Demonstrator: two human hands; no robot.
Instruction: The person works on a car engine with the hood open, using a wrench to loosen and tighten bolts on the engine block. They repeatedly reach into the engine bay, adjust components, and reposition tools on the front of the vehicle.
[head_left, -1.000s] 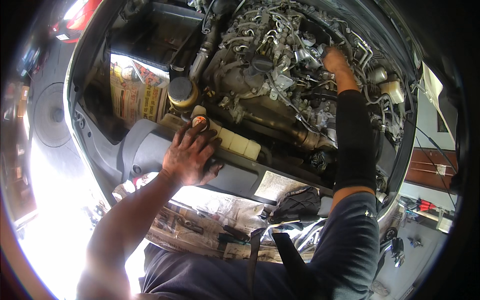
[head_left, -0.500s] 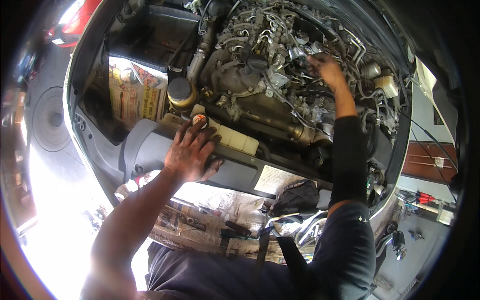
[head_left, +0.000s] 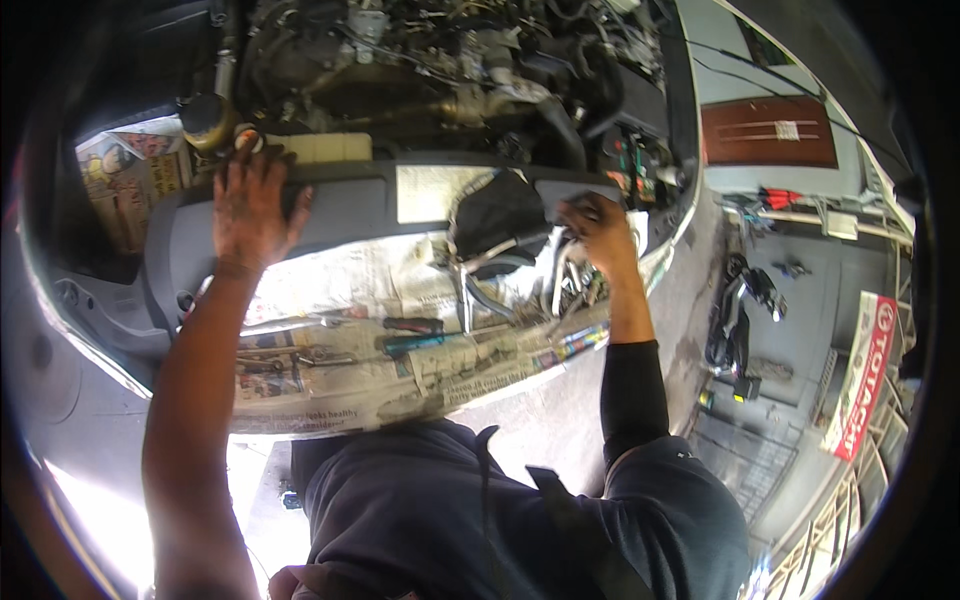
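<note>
Newspaper point(head_left: 400, 330) under scattered tools point(head_left: 415, 335); hands: left point(head_left: 250, 205) braced, right point(head_left: 600, 225) among wrenches point(head_left: 565, 285).

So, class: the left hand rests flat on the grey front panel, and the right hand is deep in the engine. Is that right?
Not quite. In the head view the right hand is at the tools on the newspaper, not in the engine. The left hand does rest on the grey panel.

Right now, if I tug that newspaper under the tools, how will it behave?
The newspaper looks thin and floppy, so it would likely crumple or tear. The screwdrivers lying on it would probably slide or roll. The left hand rests beyond it, on the front panel.
</note>
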